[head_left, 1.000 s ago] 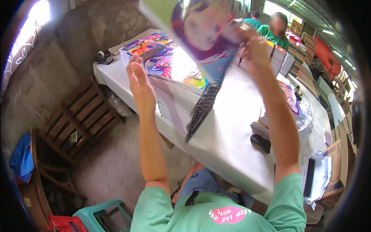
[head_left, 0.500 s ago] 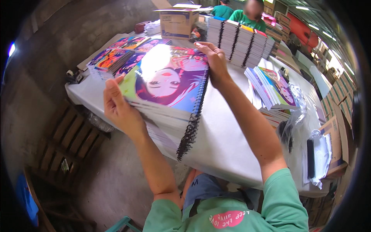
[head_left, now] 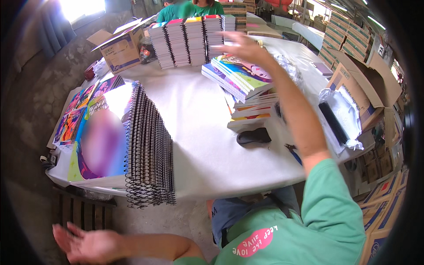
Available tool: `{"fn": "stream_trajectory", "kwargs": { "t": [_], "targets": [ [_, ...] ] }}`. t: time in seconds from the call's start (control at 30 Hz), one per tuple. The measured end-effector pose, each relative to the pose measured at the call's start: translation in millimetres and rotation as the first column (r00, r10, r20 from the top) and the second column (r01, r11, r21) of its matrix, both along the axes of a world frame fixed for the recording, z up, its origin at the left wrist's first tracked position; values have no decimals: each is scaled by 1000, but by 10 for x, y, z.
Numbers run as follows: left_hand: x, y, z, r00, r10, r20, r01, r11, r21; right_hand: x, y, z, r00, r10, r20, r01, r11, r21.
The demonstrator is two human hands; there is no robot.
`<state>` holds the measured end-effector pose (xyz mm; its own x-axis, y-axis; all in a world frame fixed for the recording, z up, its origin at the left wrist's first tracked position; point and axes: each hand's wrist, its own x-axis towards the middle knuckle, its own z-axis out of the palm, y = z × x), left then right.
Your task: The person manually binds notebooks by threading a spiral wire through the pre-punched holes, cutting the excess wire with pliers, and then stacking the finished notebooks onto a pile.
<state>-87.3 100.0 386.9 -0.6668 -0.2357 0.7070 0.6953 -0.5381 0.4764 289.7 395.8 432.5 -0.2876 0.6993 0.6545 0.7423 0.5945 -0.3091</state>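
On the right half of the white-covered tabletop (head_left: 196, 150), a loose book pile (head_left: 247, 90) is standing uneven, its upper books lying askew over the lower ones. Above it the right grip (head_left: 247, 46) is hanging with fingers apart, blurred; whether it is touching the top cover I cannot tell. A hasty push there could be sending the upper books sliding, since nothing visible is bracing their sides. Just in front, a dark object (head_left: 254, 136) is lying near the pile's foot, and slipping books could be landing on it. Toward the left edge, a spiral-bound stack (head_left: 123, 145) is presenting its coils (head_left: 150, 154), the lowest seemingly jutting past the tabletop's near edge; any brush against them could be snagging and twisting the stack. The left grip (head_left: 90, 245) is hovering empty below that corner, fingers apart, supporting neither pile. Back on the right, a blue-handled tool (head_left: 293, 154) is resting just beside the right forearm (head_left: 304, 128), where a low sweep could be knocking it off.
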Motion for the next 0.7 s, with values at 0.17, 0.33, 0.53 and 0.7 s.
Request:
{"fn": "stream_trajectory", "kwargs": {
  "t": [0.17, 0.33, 0.53, 0.7],
  "targets": [
    [855, -382, -69, 902, -183, -391, 347, 847, 403, 1744, -168, -374, 809, -465, 360, 588, 638, -498],
    [1825, -77, -71, 791, -390, -471, 572, 744, 346, 1607, -192, -490, 933, -341, 118, 347, 763, -546],
    [2390, 151, -15, 695, -552, -461, 687, 700, 196, 1155, -433, -101, 807, -574, 137, 578, 816, 14],
    [2370, 137, 47, 630, -515, -581, 457, 851, -258, 639, -1292, 473, 995, -103, -18, 104, 956, 274]
  ]
}}
